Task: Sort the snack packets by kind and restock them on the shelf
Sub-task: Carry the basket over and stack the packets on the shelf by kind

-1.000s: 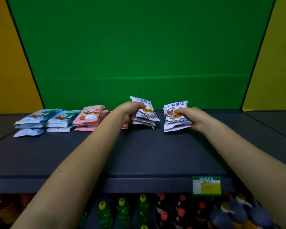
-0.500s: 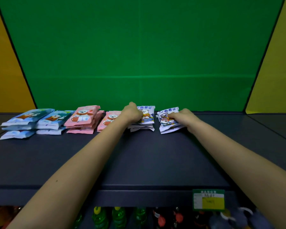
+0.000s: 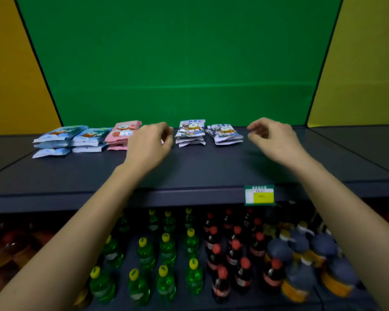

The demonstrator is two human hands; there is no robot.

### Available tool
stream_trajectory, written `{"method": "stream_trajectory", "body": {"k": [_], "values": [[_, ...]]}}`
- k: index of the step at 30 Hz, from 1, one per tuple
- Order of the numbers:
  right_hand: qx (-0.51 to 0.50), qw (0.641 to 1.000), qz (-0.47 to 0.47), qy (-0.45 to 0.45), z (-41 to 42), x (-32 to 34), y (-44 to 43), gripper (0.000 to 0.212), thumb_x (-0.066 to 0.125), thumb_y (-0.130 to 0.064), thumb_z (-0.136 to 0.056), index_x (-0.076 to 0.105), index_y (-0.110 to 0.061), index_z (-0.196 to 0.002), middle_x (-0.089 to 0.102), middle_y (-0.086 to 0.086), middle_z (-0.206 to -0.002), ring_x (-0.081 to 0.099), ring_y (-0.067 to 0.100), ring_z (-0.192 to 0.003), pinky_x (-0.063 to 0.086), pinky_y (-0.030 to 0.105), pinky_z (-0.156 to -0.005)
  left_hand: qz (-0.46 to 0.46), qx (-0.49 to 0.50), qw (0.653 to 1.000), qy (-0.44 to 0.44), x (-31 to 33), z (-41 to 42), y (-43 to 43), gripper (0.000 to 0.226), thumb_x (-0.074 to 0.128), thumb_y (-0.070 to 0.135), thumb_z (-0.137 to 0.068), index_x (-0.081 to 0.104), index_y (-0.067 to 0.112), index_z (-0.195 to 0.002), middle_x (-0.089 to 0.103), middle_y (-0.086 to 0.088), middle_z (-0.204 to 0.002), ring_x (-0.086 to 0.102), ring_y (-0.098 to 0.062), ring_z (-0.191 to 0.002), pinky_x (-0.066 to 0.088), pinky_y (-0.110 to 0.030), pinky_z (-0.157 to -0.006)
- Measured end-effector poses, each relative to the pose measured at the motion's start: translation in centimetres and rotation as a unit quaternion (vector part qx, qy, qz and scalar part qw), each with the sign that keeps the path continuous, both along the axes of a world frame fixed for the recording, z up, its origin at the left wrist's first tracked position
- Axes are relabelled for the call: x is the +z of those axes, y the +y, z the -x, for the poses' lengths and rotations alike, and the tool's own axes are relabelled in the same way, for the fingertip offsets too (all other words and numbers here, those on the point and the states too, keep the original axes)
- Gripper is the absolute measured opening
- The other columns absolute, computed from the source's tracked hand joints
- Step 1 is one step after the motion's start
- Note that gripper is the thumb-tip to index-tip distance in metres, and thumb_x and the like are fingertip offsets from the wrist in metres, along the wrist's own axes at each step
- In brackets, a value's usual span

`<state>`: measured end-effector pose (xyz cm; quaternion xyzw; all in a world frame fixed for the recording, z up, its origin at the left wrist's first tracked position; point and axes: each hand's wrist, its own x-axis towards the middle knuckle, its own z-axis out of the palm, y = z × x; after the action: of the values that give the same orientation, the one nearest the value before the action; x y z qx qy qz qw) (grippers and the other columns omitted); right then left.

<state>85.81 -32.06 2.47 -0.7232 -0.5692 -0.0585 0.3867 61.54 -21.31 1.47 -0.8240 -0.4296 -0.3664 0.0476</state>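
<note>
Hovering, your left hand (image 3: 149,143) and right hand (image 3: 273,140) grip nothing, fingers loose. White packets (image 3: 190,131) sit at 12 o'clock.

head-worn camera, looking forward and down, shelf (image 3: 189,167) near

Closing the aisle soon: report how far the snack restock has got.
Done: blue packets, pink packets and white packets lie stacked by kind on the shelf. In hand: nothing; the left hand and right hand hover empty. Left: no loose packets show, perhaps only straightening.
</note>
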Motion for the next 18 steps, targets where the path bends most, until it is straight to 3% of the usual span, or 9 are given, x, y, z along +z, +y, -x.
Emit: {"method": "stream_trajectory", "body": {"k": [6,9,14,18], "values": [[-0.028,0.999,-0.039,0.008,3.4,-4.0,-12.0,0.012,0.059,-0.018,-0.085,0.066,-0.020,-0.095,0.062,-0.007,-0.083,0.060,0.012,-0.082,0.046,0.029,-0.080,0.007,0.008,1.000,0.005,-4.0,5.9,-9.7,0.014,0.054,0.027,-0.087,0.061,0.015,-0.089,0.069,-0.011,-0.093,0.061,-0.037,-0.092,0.044,-0.038,-0.068],[-0.036,0.999,-0.011,0.020,4.5,-8.3,-17.3,0.012,0.061,-0.016,-0.083,0.066,-0.018,-0.094,0.064,-0.004,-0.082,0.063,0.016,-0.083,0.051,0.036,-0.079,0.019,0.005,0.999,0.037,-7.9,8.3,-14.0,0.015,0.057,0.030,-0.087,0.060,0.015,-0.087,0.069,-0.011,-0.091,0.063,-0.038,-0.090,0.045,-0.038,-0.066],[-0.067,0.995,0.075,0.026,5.3,-16.0,-25.7,0.015,0.059,-0.018,-0.087,0.065,-0.016,-0.101,0.065,-0.002,-0.092,0.063,0.017,-0.086,0.051,0.033,-0.069,0.121,0.010,0.990,0.068,-14.4,10.8,-20.7,0.014,0.057,0.030,-0.087,0.063,0.017,-0.088,0.069,-0.006,-0.085,0.064,-0.035,-0.085,0.039,-0.032,-0.059],[-0.072,0.987,0.134,0.043,5.1,-21.5,-31.5,0.013,0.061,-0.019,-0.086,0.064,-0.016,-0.099,0.066,0.002,-0.093,0.064,0.023,-0.086,0.053,0.039,-0.068,0.180,0.025,0.977,0.113,-18.6,10.6,-25.3,0.013,0.057,0.029,-0.088,0.062,0.017,-0.089,0.068,-0.009,-0.087,0.063,-0.037,-0.086,0.034,-0.031,-0.058]]}}
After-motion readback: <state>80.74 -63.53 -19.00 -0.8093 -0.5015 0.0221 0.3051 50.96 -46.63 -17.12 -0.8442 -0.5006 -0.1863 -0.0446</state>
